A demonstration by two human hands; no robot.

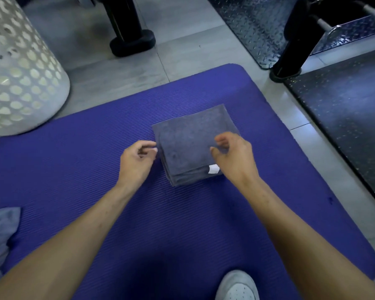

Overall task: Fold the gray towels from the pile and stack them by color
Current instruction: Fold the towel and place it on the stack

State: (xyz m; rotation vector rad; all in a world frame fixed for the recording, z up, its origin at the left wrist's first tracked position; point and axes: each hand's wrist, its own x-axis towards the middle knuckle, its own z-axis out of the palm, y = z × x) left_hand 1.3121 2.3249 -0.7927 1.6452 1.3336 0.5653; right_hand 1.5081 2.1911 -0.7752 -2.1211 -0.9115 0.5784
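A stack of folded dark gray towels (193,144) sits on the purple ribbed exercise mat (95,169), right of the mat's centre and toward its far edge. The stack is roughly square, its layers showing along the near edge, and a small white label (213,169) sticks out at the near right corner.

The left hand (136,161) is at the stack's left edge, fingers loosely curled, fingertips just beside or touching the side of the towels; it holds nothing that can be made out. The right hand (234,156) is over the near right part of the stack, fingers bent downward with thumb and forefinger drawn close together. Whether they pinch the top layer or merely hover above it cannot be told. Its wrist crosses just beside the white label.

Bare mat lies on the left and near sides of the stack; less remains on the far and right sides, where the mat's rounded corner ends on gray floor tiles (178,53).

A crumpled lighter gray towel (0,237) lies at the mat's near left edge, well apart from the stack. A white perforated laundry basket (20,68) stands on the tiles at far left, just beside the mat. A gray and white shoe (238,286) rests on the mat at the near edge. Black equipment legs (130,33) stand on the floor at the far side. Dark speckled rubber flooring (344,100) runs along the right, with diamond-plate metal (258,24) beyond it.
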